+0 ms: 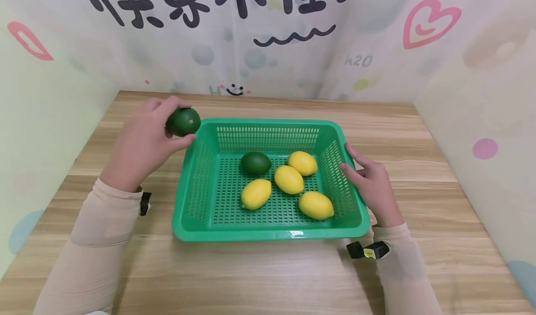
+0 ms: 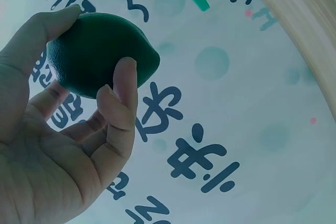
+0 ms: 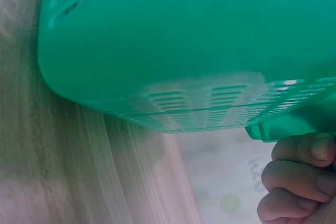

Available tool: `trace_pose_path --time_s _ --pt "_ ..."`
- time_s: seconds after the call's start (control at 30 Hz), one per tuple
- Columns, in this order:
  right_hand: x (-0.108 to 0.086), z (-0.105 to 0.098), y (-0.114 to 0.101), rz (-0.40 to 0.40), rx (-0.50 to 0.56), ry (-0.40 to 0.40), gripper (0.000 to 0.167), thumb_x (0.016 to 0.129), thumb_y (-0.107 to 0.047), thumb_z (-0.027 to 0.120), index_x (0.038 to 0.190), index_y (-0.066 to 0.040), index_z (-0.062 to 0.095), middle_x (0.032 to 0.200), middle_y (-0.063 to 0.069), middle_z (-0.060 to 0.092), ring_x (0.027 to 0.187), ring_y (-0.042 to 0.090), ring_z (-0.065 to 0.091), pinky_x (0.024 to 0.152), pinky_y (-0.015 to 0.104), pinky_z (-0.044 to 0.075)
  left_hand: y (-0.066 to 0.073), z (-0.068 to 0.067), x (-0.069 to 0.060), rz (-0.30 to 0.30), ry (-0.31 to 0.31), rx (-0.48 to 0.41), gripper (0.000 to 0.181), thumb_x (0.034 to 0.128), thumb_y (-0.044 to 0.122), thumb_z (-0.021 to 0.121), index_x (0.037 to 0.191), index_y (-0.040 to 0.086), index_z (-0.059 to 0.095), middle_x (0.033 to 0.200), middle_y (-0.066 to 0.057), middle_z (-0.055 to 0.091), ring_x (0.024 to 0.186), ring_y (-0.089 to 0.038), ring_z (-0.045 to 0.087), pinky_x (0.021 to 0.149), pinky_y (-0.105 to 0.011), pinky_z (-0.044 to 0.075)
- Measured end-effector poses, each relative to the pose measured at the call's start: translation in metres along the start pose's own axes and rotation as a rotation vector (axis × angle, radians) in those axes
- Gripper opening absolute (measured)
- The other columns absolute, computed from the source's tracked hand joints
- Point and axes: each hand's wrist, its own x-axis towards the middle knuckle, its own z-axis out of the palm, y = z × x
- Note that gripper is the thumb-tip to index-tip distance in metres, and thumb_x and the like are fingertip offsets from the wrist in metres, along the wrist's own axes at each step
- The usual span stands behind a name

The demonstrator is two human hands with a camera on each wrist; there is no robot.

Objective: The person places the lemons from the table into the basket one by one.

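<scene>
My left hand holds a dark green lime above the left rim of a green plastic basket. In the left wrist view the thumb and fingers pinch this lime, and its pointed end faces right. Another dark green lime lies inside the basket near several yellow lemons, one of them a lemon in the middle. At the basket's right side, my right hand grips the rim with the thumb on the inner side. Curled fingertips show beneath the rim in the right wrist view.
The basket stands on a wood-grain table. Behind the table hangs a white printed curtain with dark lettering, and pale walls rise on both sides. A black wrist strap sits on the right sleeve.
</scene>
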Motion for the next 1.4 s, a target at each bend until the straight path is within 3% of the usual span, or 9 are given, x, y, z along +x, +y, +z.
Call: trace_pose_path --time_s 0.43,0.67,0.9,1.1,1.23,1.4 --pt "0.000 0.000 0.001 0.008 0.000 -0.002 0.057 0.104 -0.028 0.063 0.156 -0.024 0.042 0.094 0.028 0.074 0.060 0.018 0.073 0.053 0.033 0.060 0.005 0.003 0.002 0.016 -0.033 -0.009 0.051 0.0835 0.014 0.086 0.130 0.009 0.065 0.120 -0.027 0.062 0.093 -0.042 0.064 0.079 -0.059 0.054" --pt "0.000 0.000 0.002 0.016 0.005 -0.003 0.056 0.104 -0.028 0.063 0.157 -0.023 0.042 0.082 0.024 0.074 0.057 0.019 0.072 0.053 0.033 0.059 0.009 0.005 0.005 0.031 -0.051 -0.020 0.052 0.0840 0.014 0.085 0.131 0.009 0.065 0.122 -0.026 0.062 0.104 -0.044 0.062 0.085 -0.061 0.054" --pt "0.000 -0.001 -0.001 0.018 -0.002 -0.007 0.057 0.104 -0.029 0.063 0.157 -0.025 0.042 0.078 0.023 0.073 0.055 0.019 0.071 0.053 0.032 0.059 0.015 0.006 0.006 0.046 -0.079 -0.007 0.054 0.0839 0.014 0.086 0.133 0.008 0.065 0.121 -0.026 0.062 0.099 -0.043 0.064 0.083 -0.060 0.055" --pt "0.000 -0.001 -0.002 0.011 0.009 -0.007 0.057 0.104 -0.029 0.063 0.157 -0.025 0.043 0.096 0.028 0.074 0.059 0.019 0.072 0.053 0.034 0.060 0.019 0.008 0.006 0.063 -0.093 -0.002 0.054 0.0844 0.014 0.086 0.133 0.008 0.064 0.121 -0.025 0.062 0.098 -0.041 0.064 0.081 -0.057 0.057" --pt "-0.001 -0.001 -0.003 0.014 0.014 -0.010 0.057 0.104 -0.030 0.063 0.157 -0.026 0.042 0.095 0.028 0.074 0.059 0.019 0.073 0.054 0.034 0.060 0.021 0.009 0.006 0.063 -0.104 -0.004 0.053 0.0847 0.014 0.086 0.133 0.008 0.064 0.121 -0.024 0.062 0.100 -0.042 0.064 0.084 -0.058 0.057" --pt "-0.001 -0.001 -0.003 0.013 0.025 -0.011 0.057 0.104 -0.029 0.063 0.157 -0.025 0.042 0.106 0.030 0.073 0.062 0.019 0.074 0.055 0.034 0.060 0.023 0.011 0.006 0.067 -0.115 -0.001 0.054 0.0845 0.015 0.086 0.134 0.010 0.064 0.123 -0.023 0.062 0.103 -0.041 0.064 0.087 -0.058 0.056"
